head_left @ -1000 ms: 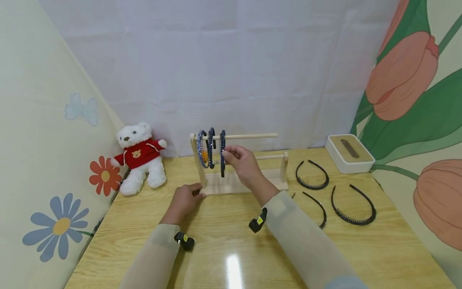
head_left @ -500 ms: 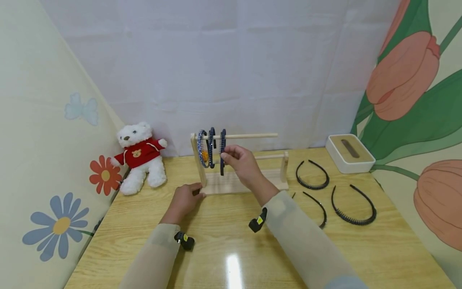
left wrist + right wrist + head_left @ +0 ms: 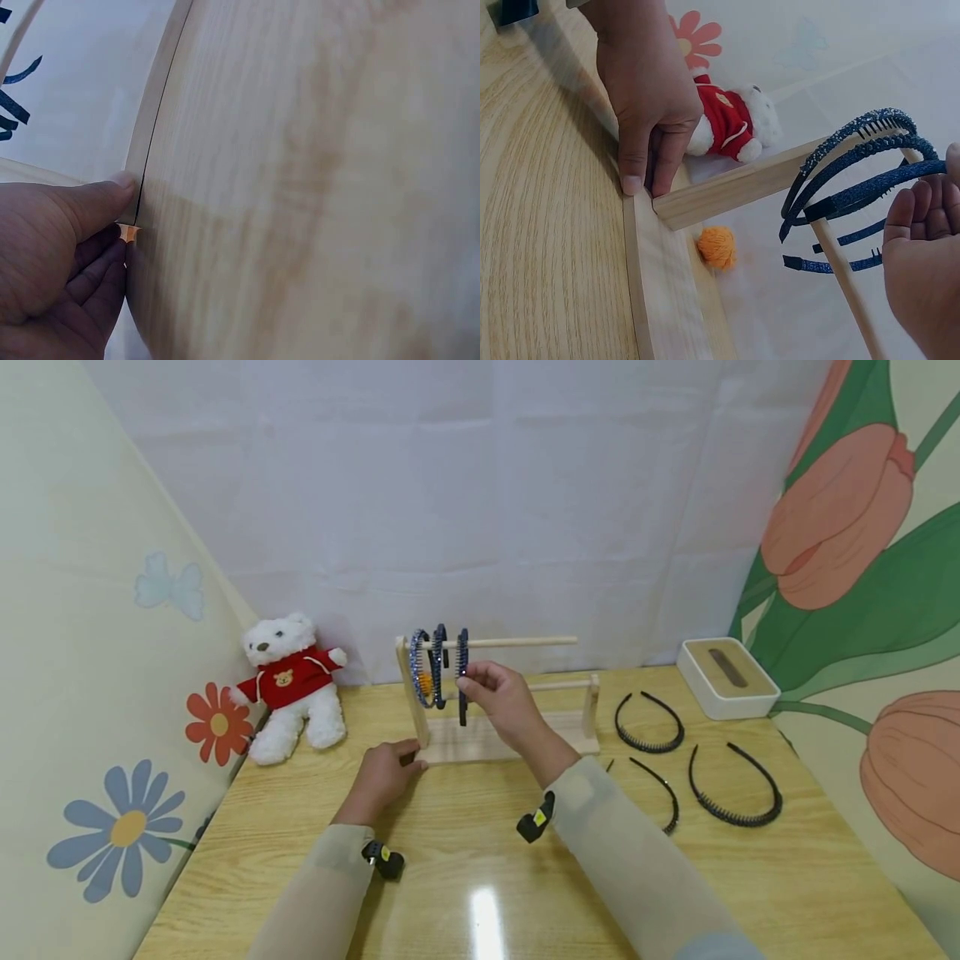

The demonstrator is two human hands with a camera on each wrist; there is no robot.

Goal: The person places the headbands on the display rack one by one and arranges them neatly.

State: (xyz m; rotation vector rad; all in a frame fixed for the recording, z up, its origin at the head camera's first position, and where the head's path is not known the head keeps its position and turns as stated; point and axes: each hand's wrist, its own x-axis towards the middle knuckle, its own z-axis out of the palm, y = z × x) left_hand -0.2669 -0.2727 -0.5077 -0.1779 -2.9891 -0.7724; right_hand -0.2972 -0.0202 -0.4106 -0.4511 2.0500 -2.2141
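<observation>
A wooden display rack with a flat base (image 3: 480,742) stands on the table. My left hand (image 3: 382,781) grips the front left corner of that base, its thumb (image 3: 105,204) on the base's edge in the left wrist view. Two glittery headbands, one blue (image 3: 417,668) and one dark (image 3: 439,672), hang from the upper rod (image 3: 525,642) near the left post. To their right, a dark blue toothed headband (image 3: 462,653) loops over the same rod. My right hand (image 3: 510,706) pinches its front side between thumb and fingers; the right wrist view shows its capped tip (image 3: 821,208).
Black toothed headbands (image 3: 649,747) lie on the table (image 3: 450,893) right of the rack, one partly behind my right sleeve. A white box (image 3: 738,706) with a wooden lid stands back right, a teddy bear (image 3: 292,685) back left. An orange fuzzy ball (image 3: 717,247) shows behind the base.
Very little differs: the headband in my right hand has shifted slightly along with the fingers. My left hand keeps its place at the base corner.
</observation>
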